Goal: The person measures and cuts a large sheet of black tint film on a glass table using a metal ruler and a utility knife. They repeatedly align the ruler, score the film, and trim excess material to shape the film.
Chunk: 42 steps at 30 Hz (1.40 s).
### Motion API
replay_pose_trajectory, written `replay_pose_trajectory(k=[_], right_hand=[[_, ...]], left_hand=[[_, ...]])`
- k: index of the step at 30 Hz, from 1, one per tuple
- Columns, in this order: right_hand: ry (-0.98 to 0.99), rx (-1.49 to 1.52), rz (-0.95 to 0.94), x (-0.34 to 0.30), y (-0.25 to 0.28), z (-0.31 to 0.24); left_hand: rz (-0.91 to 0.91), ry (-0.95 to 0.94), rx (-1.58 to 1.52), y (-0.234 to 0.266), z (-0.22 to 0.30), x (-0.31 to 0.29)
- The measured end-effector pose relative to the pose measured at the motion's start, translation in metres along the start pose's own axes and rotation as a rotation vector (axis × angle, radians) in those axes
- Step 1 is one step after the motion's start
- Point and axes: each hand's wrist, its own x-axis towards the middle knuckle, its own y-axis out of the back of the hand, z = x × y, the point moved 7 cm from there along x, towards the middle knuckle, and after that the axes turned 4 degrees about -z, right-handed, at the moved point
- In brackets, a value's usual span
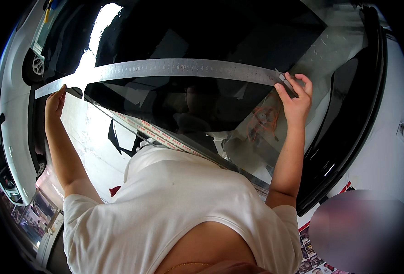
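Note:
A long steel ruler (165,67) lies across a sheet of dark, glossy film (202,102), which is spread over a glass-topped table (334,50). At the ruler's left end, my left hand (55,104) is closed, its thumb and fingers pinching the near edge. My right hand (297,101) grips a slim utility knife (286,80) at the other end. The knife's blade tip is at or just beside the ruler's end; whether it touches the film cannot be made out. Bright light reflects off the film at the left.
A tangle of orange cord (262,122) shows by the film's right edge. Strips with red print (165,137) run along the table's near edge. A white car (14,123) stands at the left. A long black glossy panel (343,118) curves along the right.

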Motion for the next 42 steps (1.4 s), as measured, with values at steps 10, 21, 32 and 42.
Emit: replay_pose_trajectory(k=[10, 21, 32, 42], right_hand=[[0.034, 0.004, 0.01, 0.002, 0.002, -0.002], [0.016, -0.02, -0.031, 0.002, -0.001, 0.0], [0.183, -0.086, -0.053, -0.015, 0.036, -0.044], [0.17, -0.057, -0.057, -0.023, 0.047, -0.054]], left_hand=[[-0.048, 0.035, -0.021, 0.006, -0.013, 0.01], [-0.029, -0.018, 0.015, -0.002, -0.01, -0.007], [-0.019, 0.015, -0.005, 0.009, 0.032, -0.079], [-0.033, 0.105, -0.024, -0.003, 0.029, -0.085]])
